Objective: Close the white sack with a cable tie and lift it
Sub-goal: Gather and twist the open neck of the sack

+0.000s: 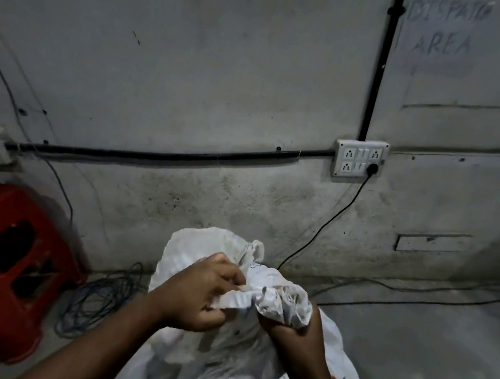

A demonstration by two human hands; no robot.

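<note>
The person's forearms reach in from below to the sack [230,355], which stands on the floor below the socket box [360,158] and right of the red stool [1,255]. The left hand [200,294] pinches a fold of the sack's mouth; the right hand [297,329] is clenched round the gathered neck, likely bunching it so a tie can go round. No cable tie can be seen.
</note>
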